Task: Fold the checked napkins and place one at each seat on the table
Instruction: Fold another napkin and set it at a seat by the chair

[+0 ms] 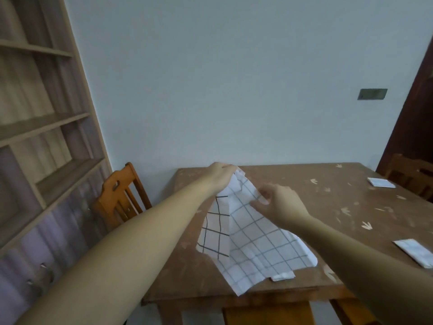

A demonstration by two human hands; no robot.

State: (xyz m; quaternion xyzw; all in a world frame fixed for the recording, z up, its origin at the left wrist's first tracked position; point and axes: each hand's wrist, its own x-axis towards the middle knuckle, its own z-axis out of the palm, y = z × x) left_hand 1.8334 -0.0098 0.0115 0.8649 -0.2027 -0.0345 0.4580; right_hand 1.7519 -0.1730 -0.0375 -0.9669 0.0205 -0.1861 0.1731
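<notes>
Near edge: a chair (267, 313) sits tucked under the counter (328, 207), only its top showing. Counter is brown wood, worn, with pale chipped marks.

Near-left part of the counter: one white checked napkin (257, 242), unfolded and lifted. Lower corner hangs over the near edge; the right part of the cloth lies on the wood. A small white tag shows at its near hem. The left flap turns back, showing bolder dark lines.

Right hand (281, 202): above the napkin's upper right edge, grip pinched on the cloth between thumb and fingers.

Left hand (221, 175): farther out, arm stretched forward, grip clamped on the napkin's top corner, holding it up above the counter. Cloth bunches at the fingers.

Right side, near: a folded napkin (414, 253) lies flat at the counter's right edge. Farther along the same side: a second folded napkin (380, 182), flat, in front of the right chair (412, 174). Both well apart from the held one.

Left of the counter: an orange-brown wooden chair (119, 198) against the wall. Far left: wooden shelves (46, 127). Behind: pale wall with a dark switch plate (372, 94).
</notes>
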